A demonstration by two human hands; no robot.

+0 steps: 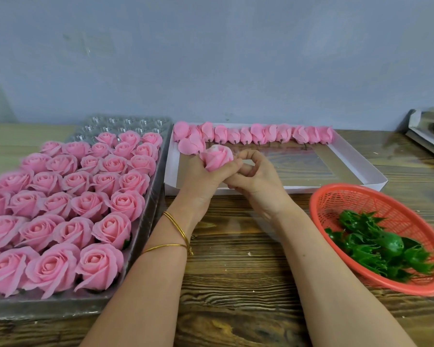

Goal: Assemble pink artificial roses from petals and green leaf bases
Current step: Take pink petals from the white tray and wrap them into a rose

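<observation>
My left hand (206,179) grips a pink rose head (216,157) above the near edge of the white box (361,169). My right hand (256,181) is pressed against the left one just below the flower, its fingers curled by the rose's base; what they pinch is hidden. A row of pink petal buds (261,134) lines the far side of the white box. Green leaf bases (376,244) lie heaped in the red basket (336,196) at the right.
A clear plastic tray (145,221) at the left holds several rows of finished pink roses (60,209), with bare cups at its far end. A grey flat object (426,136) lies at the far right edge. Bare wooden tabletop (236,271) lies between my forearms.
</observation>
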